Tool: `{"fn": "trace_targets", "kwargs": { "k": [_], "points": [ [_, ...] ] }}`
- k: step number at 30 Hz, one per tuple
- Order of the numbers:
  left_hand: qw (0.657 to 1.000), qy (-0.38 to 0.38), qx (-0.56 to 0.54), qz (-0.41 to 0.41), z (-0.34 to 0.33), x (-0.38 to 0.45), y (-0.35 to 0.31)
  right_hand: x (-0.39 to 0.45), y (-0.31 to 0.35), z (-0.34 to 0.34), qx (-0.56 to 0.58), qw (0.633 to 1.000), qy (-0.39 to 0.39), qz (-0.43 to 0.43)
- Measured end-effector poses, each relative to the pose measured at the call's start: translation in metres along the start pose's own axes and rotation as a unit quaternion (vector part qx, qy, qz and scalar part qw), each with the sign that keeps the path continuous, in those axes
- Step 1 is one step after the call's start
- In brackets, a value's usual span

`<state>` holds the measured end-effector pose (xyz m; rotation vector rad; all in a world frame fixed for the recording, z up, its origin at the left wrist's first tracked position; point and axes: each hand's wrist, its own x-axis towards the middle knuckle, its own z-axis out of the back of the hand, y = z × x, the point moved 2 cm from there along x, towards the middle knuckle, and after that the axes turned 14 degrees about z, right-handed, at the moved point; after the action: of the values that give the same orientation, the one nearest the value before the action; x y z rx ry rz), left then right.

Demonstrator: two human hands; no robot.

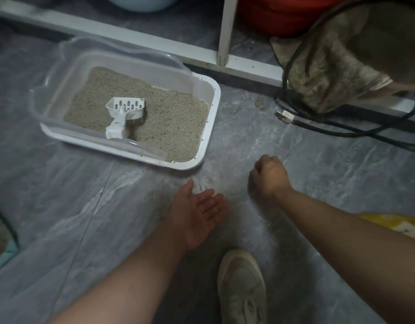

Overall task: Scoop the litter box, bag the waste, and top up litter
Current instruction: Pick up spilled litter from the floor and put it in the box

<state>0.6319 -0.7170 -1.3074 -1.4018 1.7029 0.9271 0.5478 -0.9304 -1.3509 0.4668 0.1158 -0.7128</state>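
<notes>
A white litter box [212, 113] with a clear raised rim sits on the grey floor at upper left, filled with beige litter [169, 122]. A white slotted scoop [124, 114] lies in the litter, handle toward me. My left hand [197, 216] is held palm up, fingers apart, just below the box's near corner, with nothing visible in it. My right hand [270, 176] is curled into a fist with knuckles up, low over the floor to the right of the box. Whether it grips anything is hidden. Pale litter dust [216, 183] is scattered on the floor between the hands.
A white frame [225, 31] runs along the back. A dirty cloth [328, 66], black cables [342, 129] and a plug [284, 115] lie at right. My shoe [241, 286] is at bottom centre. A yellow object [395, 224] is at the right edge.
</notes>
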Motion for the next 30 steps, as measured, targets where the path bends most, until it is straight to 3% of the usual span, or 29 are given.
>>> {"fn": "trace_targets", "kwargs": {
  "k": [9,18,23,30],
  "points": [
    [1.0,-0.002,-0.008,0.009,0.0,0.014,-0.002,-0.01,-0.001,-0.005,0.01,0.999,0.041,0.014],
    [1.0,-0.001,-0.005,0.017,-0.002,0.026,-0.003,-0.012,-0.002,-0.021,-0.074,0.989,0.128,0.028],
    [1.0,-0.003,-0.005,0.018,-0.002,0.028,-0.004,0.013,0.004,0.006,-0.028,0.997,-0.018,0.074],
    [1.0,-0.013,-0.011,0.012,0.002,0.025,-0.01,0.071,0.042,0.001,-0.076,0.98,0.121,0.136]
  ]
}}
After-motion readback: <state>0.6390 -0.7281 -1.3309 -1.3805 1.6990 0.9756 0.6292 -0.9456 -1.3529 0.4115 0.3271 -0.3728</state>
